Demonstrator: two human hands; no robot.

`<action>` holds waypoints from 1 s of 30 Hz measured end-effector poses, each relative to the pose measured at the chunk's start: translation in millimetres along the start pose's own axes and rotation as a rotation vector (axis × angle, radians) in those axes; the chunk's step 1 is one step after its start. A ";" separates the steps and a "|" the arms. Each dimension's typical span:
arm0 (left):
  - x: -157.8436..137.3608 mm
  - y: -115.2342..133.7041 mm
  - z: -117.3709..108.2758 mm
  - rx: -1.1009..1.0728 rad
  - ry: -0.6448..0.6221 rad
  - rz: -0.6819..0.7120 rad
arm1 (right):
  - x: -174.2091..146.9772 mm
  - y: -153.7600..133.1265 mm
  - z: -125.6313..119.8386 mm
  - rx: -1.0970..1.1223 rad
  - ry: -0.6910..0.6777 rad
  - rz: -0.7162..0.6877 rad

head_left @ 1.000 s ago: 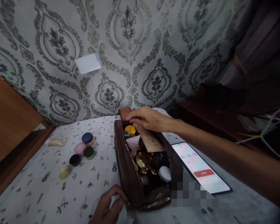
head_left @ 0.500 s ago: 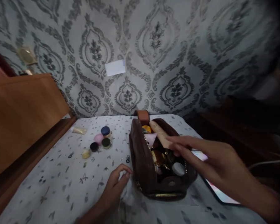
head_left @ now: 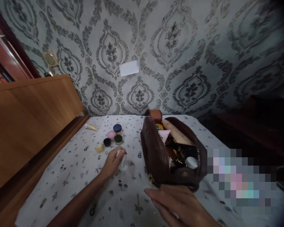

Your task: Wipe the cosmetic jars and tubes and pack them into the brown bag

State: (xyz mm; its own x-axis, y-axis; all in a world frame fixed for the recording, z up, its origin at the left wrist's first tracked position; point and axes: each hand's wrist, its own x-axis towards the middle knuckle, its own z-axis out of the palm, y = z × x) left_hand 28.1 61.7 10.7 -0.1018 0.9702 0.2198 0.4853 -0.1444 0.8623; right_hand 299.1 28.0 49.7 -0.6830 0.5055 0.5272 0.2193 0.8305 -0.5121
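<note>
My left hand (head_left: 113,162) is over the bed sheet, its thumb and fingers closed on a small clear, whitish thing (head_left: 123,164) whose kind I cannot make out. In front of the bag, my right hand (head_left: 180,203) is stretched out to the left, fingers straight and nothing visible in them. The dark brown zip bag (head_left: 153,151) stands unzipped. Inside it lie a long beige tube-like item (head_left: 177,132), a pale pink piece (head_left: 164,135), a white round lid (head_left: 191,162) and some gold-coloured pieces.
Left of the bag are a blue-lidded jar (head_left: 117,128), a pink egg-shaped sponge (head_left: 111,136), dark-lidded pots (head_left: 118,139), a small yellow pot (head_left: 100,148) and a cream tube (head_left: 92,127). A wooden board (head_left: 38,110) borders the left. A blurred-out patch (head_left: 241,179) covers the right.
My right hand has let go of the beige item, now lying in the bag, and come down in front of it. My left hand has moved away from the bag's side with the clear thing.
</note>
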 end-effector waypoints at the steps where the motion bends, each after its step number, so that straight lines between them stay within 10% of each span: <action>1: 3.8 -2.5 -6.3 0.026 0.035 0.021 | 4.8 -3.8 6.6 0.021 -0.021 0.018; 9: 89.9 -22.8 -54.9 0.381 0.310 0.121 | 38.9 0.2 69.6 0.187 -0.142 0.186; 15: 160.7 -49.2 -40.5 0.530 0.172 0.145 | 37.8 20.1 99.5 0.204 -0.171 0.280; 24: 168.7 -72.2 -30.5 0.740 -0.054 0.101 | 23.7 45.6 115.6 0.242 -0.148 0.422; 30: 161.6 -43.9 -37.5 0.706 -0.006 0.152 | 20.9 45.7 118.2 0.321 -0.038 0.404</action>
State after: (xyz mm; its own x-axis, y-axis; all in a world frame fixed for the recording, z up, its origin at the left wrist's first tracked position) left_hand -42.2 217.4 25.5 0.0149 0.9506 0.3100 0.9394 -0.1195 0.3212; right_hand 212.6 48.8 -42.9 -0.6141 0.7572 0.2225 0.2500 0.4540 -0.8552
